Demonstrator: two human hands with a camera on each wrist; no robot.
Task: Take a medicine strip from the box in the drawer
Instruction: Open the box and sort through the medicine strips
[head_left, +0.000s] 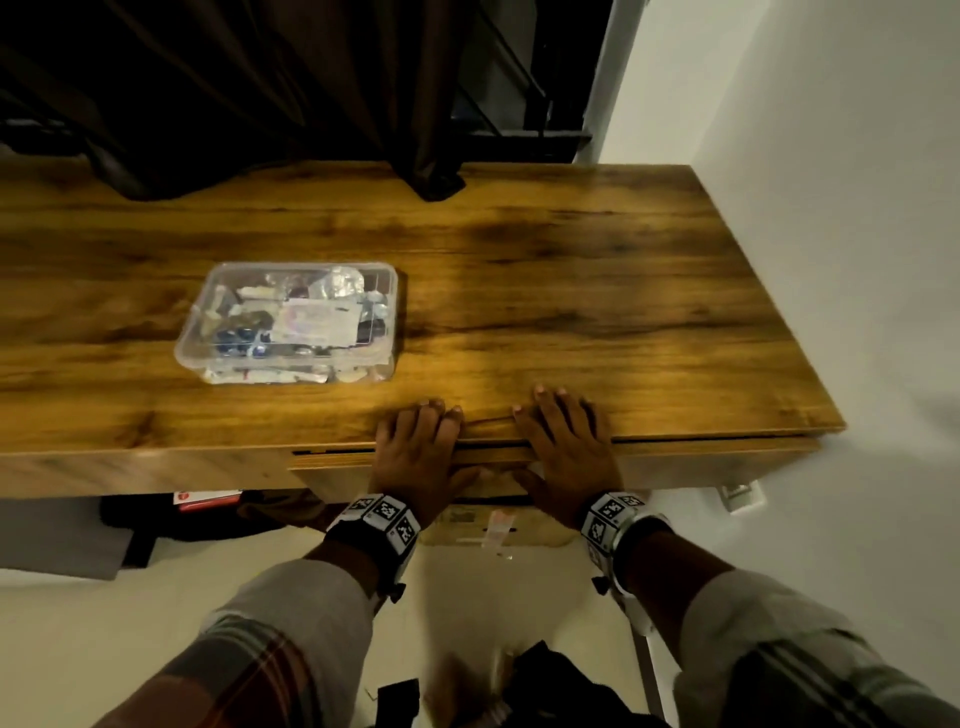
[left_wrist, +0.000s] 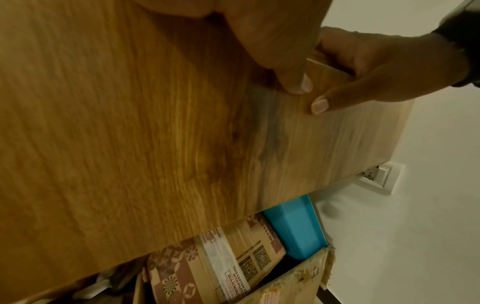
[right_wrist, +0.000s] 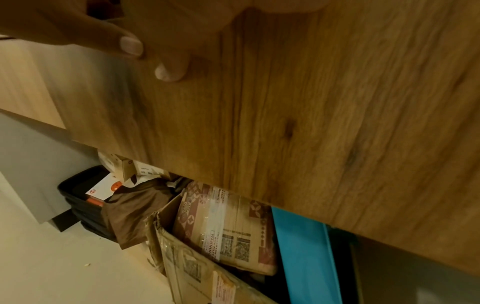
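Both your left hand (head_left: 415, 452) and right hand (head_left: 566, 452) lie flat-fingered over the drawer front (head_left: 488, 457) at lower centre, thumbs against its face, likely pushing it. The clear box (head_left: 291, 322) of strips sits mid-left on the desk (head_left: 597, 291).

Wood-grain desk (head_left: 571, 270) set against a plain white wall (head_left: 831, 156) on the right. Behind the desk hangs a dark brown curtain (head_left: 260, 78), its hem resting on the desktop; beside it, what appears to be a dark window frame (head_left: 519, 104). Pale floor (head_left: 78, 649) below. Under the desk: a torn cardboard carton (right_wrist: 187, 267), a blue container (left_wrist: 293, 230) and black trays (right_wrist: 78, 197). A wall socket (left_wrist: 381, 176) sits low on the wall. Lighting warm and dim.
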